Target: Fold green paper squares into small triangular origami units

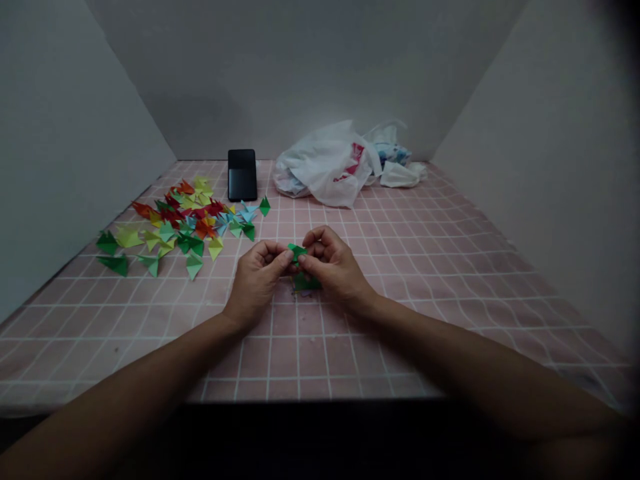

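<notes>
A small folded piece of green paper [297,252] is pinched between my two hands, above the middle of the table. My left hand [259,275] grips its left side with thumb and fingers. On the other side, the thumb and fingers of my right hand [336,268] close on it too. Beneath my hands lies a darker green sheet of paper [306,283], partly covered by them. To the left spreads a loose pile of folded paper pieces [187,243] in red, orange, yellow, green and light blue, shaped like small pointed birds or butterflies.
A pink tablecloth with a white grid [380,360] covers the table. Behind the pile, a black phone [242,177] leans upright. A crumpled white plastic bag [325,163] stands at the back, with a blue-patterned packet [394,155] and white tissue [403,175] beside it. Walls enclose three sides.
</notes>
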Motion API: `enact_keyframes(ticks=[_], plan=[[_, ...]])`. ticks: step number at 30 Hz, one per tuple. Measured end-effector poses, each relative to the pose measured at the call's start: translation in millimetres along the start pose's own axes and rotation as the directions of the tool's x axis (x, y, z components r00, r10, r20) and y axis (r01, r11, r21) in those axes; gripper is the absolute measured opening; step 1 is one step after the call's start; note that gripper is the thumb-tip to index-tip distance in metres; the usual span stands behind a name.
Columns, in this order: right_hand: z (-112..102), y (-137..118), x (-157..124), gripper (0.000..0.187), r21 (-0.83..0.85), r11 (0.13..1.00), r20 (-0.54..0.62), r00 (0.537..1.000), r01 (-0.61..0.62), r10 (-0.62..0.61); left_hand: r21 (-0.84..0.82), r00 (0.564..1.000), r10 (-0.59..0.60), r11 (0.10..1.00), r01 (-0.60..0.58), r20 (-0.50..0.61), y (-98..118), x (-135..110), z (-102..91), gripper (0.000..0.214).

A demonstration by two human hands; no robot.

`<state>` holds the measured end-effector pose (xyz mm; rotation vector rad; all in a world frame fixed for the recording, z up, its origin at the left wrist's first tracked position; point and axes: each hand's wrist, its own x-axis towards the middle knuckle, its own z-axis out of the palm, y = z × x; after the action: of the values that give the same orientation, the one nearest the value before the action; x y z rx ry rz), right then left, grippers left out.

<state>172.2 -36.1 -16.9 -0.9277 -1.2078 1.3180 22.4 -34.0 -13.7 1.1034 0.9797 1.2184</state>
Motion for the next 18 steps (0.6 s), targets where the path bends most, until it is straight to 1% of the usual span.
enact_keyframes(ticks=[4,6,11,14,18], plan=[[0.3,1.8,0.3,0.028,0.054,0.998,0.012,1.0,-0.014,0.014,0.094,0.998,0.057,0.994,-0.056,-0.004,2.0,-0.3,0.3,0.02],[0.6,1.2,0.0,0.029,0.08,0.996,0.022,0.999,-0.031,0.029,0.11,0.998,0.066,0.992,-0.066,0.002,1.6,-0.4,0.3,0.019],[0.7,-1.4,-0.8,0.029,0.127,0.991,0.061,0.998,-0.035,0.028,0.04,1.0,0.02,0.999,-0.02,0.01,-1.0,-0.3,-0.3,0.02],[0.3,-0.9,-0.3,0.028,0.117,0.993,0.067,0.998,-0.023,0.016,0.003,1.0,-0.002,1.0,0.002,-0.001,-1.3,0.3,-0.7,0.022],[-0.7,-1.2,0.3,0.027,0.08,0.996,0.07,0.997,-0.026,0.02,-0.026,1.0,0.0,1.0,0.0,0.002,-2.0,0.8,-0.9,0.024]])
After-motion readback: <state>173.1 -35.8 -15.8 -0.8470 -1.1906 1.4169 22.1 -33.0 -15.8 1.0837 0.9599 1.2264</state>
